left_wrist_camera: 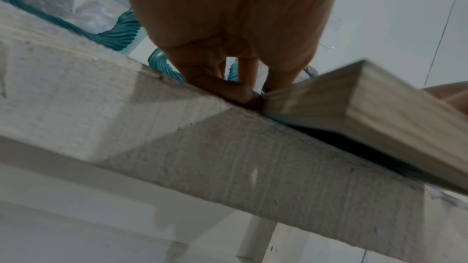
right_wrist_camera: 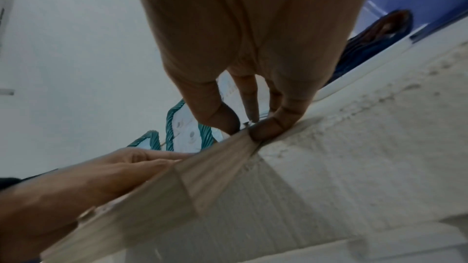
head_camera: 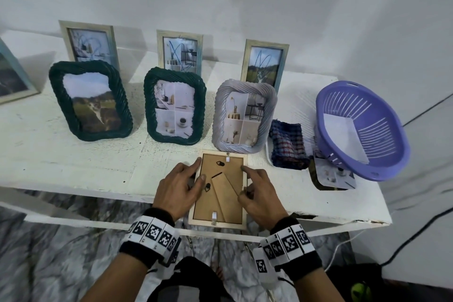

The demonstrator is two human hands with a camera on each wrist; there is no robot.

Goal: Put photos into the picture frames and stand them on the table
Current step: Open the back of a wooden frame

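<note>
Hands: your left hand and right hand pinch the face-down wooden frame by its sides at the table edge.

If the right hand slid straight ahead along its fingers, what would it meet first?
Probably the grey twisted frame standing just beyond the right hand, past the face-down wooden frame; depth is uncertain.

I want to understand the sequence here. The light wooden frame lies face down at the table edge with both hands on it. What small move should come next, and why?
Probably lift the light wooden frame and turn it upright. Its brown backing board is already seated, the left hand and right hand hold its two sides, and its near end overhangs the white table.
</note>
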